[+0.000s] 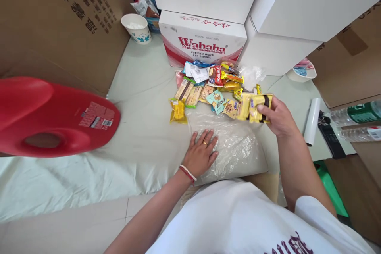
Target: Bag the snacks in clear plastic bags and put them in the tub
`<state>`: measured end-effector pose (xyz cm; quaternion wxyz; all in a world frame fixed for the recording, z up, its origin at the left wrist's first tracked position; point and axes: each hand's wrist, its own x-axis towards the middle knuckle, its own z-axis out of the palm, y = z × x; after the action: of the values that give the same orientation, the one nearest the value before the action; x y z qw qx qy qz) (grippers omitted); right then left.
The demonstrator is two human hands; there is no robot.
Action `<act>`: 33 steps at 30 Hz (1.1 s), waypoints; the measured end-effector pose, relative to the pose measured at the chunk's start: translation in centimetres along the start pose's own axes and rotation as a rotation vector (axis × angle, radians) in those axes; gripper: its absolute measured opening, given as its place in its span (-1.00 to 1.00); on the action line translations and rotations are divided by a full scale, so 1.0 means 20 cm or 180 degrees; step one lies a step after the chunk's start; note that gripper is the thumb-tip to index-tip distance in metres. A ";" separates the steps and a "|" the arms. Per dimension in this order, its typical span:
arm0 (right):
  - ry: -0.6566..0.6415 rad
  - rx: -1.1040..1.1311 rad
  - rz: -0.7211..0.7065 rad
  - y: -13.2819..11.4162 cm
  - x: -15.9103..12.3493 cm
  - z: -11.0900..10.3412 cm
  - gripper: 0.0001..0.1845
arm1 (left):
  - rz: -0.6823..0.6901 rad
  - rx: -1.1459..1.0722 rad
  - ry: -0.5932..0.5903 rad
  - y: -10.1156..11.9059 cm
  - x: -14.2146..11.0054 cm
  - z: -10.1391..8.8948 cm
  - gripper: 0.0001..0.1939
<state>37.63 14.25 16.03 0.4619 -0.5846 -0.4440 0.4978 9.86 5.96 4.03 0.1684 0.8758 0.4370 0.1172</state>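
Right hand [280, 116] grasping yellow packets [247, 106], thumb on top, fingers closed around them, at right near edge of snack pile [207, 93]. Left hand [200, 154] flat on clear plastic bag [239, 147], fingers spread, gripping nothing; bag lies near side of pile. Wahaha box [204, 41] far, behind pile. Red jug [70, 117] left, paper cup [137, 29] far left.
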 end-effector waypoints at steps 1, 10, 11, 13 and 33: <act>-0.0411 -0.0242 0.0153 -0.01 -0.04 0.00 -0.45 | 0.0016 0.0010 -0.0019 0.00 0.00 0.00 -0.45; -0.2256 -0.3282 -0.0812 0.23 -0.08 0.25 -0.61 | -0.0180 0.0253 -0.0034 -0.05 -0.09 -0.03 -0.28; -0.1995 -0.3481 -0.0981 0.25 -0.09 0.27 -0.51 | -0.0272 0.0295 -0.0041 -0.05 -0.11 -0.04 -0.29; -0.1654 -0.3738 -0.1121 0.28 -0.13 0.29 -0.33 | -0.0379 0.0329 -0.0091 -0.07 -0.14 -0.05 -0.29; -0.1454 -0.3750 -0.1261 0.30 -0.29 0.17 -0.37 | -0.0413 0.0246 -0.0142 -0.10 -0.18 -0.03 -0.16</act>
<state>33.98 7.75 10.95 0.0419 -0.5265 -0.8279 0.1888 6.09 4.40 3.54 0.1514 0.8538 0.4932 0.0695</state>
